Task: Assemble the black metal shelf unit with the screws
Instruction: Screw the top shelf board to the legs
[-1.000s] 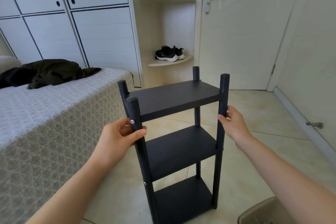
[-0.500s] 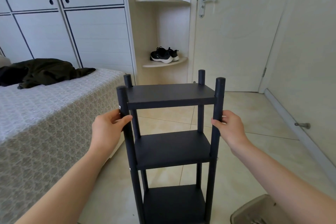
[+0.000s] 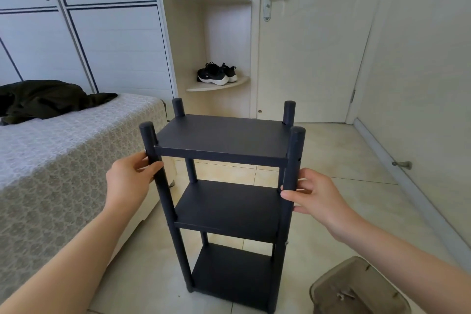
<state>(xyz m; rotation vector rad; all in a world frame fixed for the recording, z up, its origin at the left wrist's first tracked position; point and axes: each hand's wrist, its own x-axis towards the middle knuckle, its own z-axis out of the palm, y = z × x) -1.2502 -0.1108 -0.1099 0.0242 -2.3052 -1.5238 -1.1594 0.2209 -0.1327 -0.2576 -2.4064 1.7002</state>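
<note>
The black metal shelf unit (image 3: 221,135) stands upright on the tiled floor in front of me, with three shelves between four round posts. My left hand (image 3: 130,181) grips the near left post just below the top shelf, thumb across its front. My right hand (image 3: 316,196) holds the near right post between the top and middle shelves, fingers curled round it. Small silver screw heads show on the near posts, one by the left hand (image 3: 145,151) and one low on the right post (image 3: 286,243).
A bed (image 3: 51,160) with a patterned cover and a dark garment (image 3: 48,99) lies at my left, close to the shelf. A tan container (image 3: 356,288) with small parts sits on the floor at the lower right. Behind are a white wardrobe, a corner shelf with black shoes (image 3: 216,74) and a shut door (image 3: 313,41).
The shelf unit has turned from an angled stance to facing me squarely and stands a little tilted. Both hands stay on the near posts; the right hand sits lower than before.
</note>
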